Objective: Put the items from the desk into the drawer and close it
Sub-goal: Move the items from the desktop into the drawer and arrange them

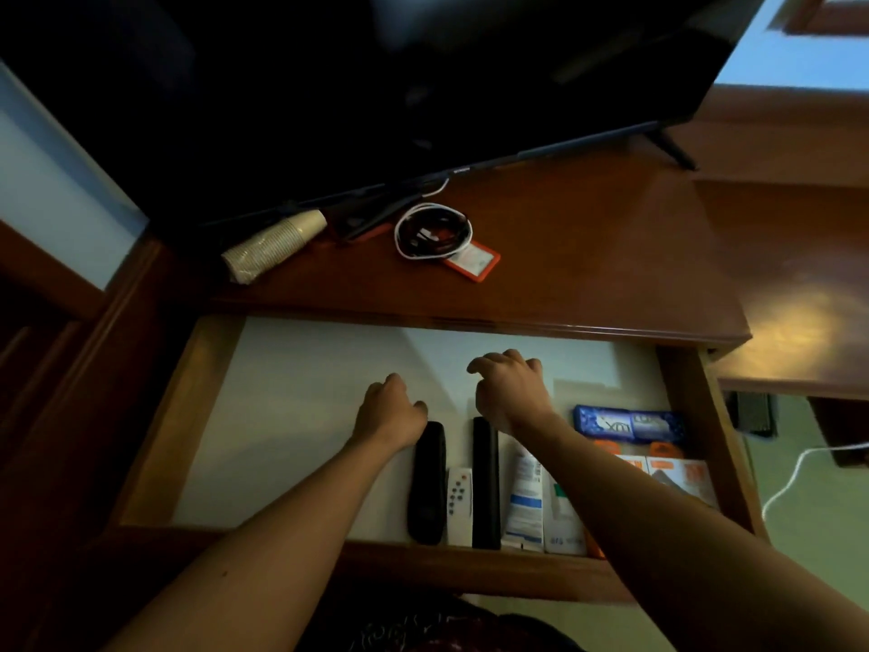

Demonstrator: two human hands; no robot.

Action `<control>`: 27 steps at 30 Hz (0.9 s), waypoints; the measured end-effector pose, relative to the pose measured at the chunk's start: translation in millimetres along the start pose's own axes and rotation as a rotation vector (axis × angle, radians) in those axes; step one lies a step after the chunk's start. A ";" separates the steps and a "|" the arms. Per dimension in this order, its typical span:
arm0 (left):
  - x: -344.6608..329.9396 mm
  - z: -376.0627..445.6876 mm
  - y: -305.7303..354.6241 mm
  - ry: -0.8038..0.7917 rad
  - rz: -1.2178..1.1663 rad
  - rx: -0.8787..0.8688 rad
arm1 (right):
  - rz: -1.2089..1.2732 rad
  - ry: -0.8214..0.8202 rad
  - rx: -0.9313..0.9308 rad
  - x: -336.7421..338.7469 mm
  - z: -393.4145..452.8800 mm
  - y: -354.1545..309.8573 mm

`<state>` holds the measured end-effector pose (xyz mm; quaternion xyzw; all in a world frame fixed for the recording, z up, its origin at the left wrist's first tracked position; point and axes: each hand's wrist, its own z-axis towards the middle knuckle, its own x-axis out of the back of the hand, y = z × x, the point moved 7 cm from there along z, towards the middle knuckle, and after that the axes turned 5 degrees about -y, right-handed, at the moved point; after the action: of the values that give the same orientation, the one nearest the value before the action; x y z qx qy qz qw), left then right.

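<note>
Dim room, wooden desk (588, 256) under a dark television (423, 87); drawer (155, 416) pulled fully out below the desk edge.

Grip: left hand (390, 409) was loosely curled, fingers bent, holding nothing visible, thumb just beside the top of the left black remote (428, 482). Right hand (510, 388) was also half-curled and empty as far as could be seen, poised over the drawer's pale liner above the second black remote (485, 482). Whether either hand touched the liner could not be told.

Drawer contents, right half: two black remotes lying lengthwise, a small white remote (459, 505) between them, a white tube (524, 501) beside the right one, then orange-and-white boxes (682, 477) and a blue packet (630, 423) toward the right wall. Left half of the liner was bare.

Left on the desk: a sleeve of stacked paper cups (275, 244) lying on its side, a coiled white cable (432, 230), an orange card holder (472, 261) partly under the coil, and a dark item near the television foot, too dim to name.

Judgement: roughly half done; those desk items remained to be moved, drawer not yet closed.
</note>
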<state>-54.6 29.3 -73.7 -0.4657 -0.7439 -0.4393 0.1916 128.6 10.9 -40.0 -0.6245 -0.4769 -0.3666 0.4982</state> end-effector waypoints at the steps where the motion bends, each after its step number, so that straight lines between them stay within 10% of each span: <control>1: 7.1 0.3 1.9 0.030 -0.005 -0.009 | 0.019 0.025 0.009 5.9 3.7 -6.7; 27: 246.6 73.0 -15.0 0.697 0.408 -0.197 | 0.191 0.252 -0.039 66.3 114.9 -92.3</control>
<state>-180.1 216.7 51.0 -0.4430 -0.4815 -0.5926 0.4698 56.2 142.3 20.0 -0.6257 -0.3419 -0.4023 0.5743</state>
